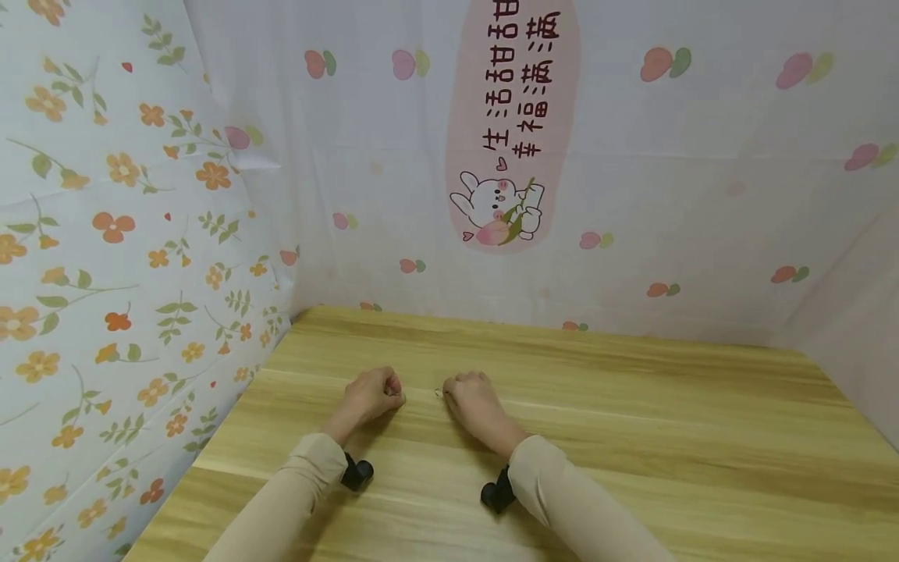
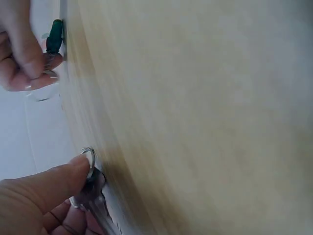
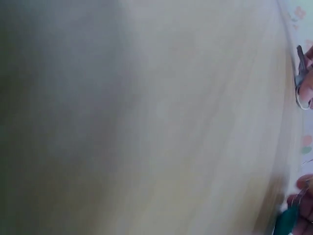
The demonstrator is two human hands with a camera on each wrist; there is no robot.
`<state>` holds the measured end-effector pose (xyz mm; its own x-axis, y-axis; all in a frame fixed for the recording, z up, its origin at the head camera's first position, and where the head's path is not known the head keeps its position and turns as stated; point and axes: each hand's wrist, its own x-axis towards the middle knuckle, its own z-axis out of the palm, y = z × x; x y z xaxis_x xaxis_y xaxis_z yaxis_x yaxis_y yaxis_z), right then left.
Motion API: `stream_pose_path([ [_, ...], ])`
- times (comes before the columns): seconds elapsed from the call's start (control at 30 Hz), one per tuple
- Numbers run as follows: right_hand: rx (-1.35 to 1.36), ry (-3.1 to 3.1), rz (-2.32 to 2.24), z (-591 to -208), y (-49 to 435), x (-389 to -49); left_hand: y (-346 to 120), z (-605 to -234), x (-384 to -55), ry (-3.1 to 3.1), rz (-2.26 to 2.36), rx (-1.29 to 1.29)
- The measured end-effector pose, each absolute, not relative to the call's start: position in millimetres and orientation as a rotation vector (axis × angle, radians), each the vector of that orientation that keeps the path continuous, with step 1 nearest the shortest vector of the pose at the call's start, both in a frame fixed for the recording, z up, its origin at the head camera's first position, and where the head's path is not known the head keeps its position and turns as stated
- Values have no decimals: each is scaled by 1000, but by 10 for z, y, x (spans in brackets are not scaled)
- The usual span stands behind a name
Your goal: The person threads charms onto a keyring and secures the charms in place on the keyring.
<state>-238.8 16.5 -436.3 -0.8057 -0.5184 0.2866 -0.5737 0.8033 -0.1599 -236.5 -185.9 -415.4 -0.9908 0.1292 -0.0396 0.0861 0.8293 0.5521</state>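
Note:
My left hand [image 1: 372,393] pinches a silver key [image 2: 93,191] between thumb and fingers, just over the tabletop. A small split ring [image 2: 91,160] stands up from the key's head beside the thumb tip. A short way to the right, my right hand [image 1: 477,403] holds a keychain with a dark green charm [image 2: 55,36] and a thin metal ring [image 2: 43,100]; I cannot tell what the charm depicts. In the right wrist view the green charm [image 3: 287,220] shows at the lower right corner, partly cut off. The two hands are apart, ring sides facing each other.
A wood-grain table [image 1: 674,437] lies under both hands. Behind it hangs a white curtain [image 1: 351,156] with a rabbit print, and a flowered cloth [image 1: 133,257] runs along the left side. Black wrist cameras [image 1: 358,473] sit at both cuffs.

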Motion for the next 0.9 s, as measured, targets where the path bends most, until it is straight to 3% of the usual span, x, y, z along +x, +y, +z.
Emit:
stream_pose_path([
  [0.2, 785, -2678, 1485, -4338, 307, -2285, -1768, -4143, -2264, 2982, 969, 226],
  [0.37, 709, -2520, 2034, -4264, 427, -2106, -1608, -4053, -2137, 2972, 1143, 340],
  [0.9, 267, -2291, 2146, -4080, 824, -1597, -1009, -3938, -1773, 2589, 1622, 552],
])
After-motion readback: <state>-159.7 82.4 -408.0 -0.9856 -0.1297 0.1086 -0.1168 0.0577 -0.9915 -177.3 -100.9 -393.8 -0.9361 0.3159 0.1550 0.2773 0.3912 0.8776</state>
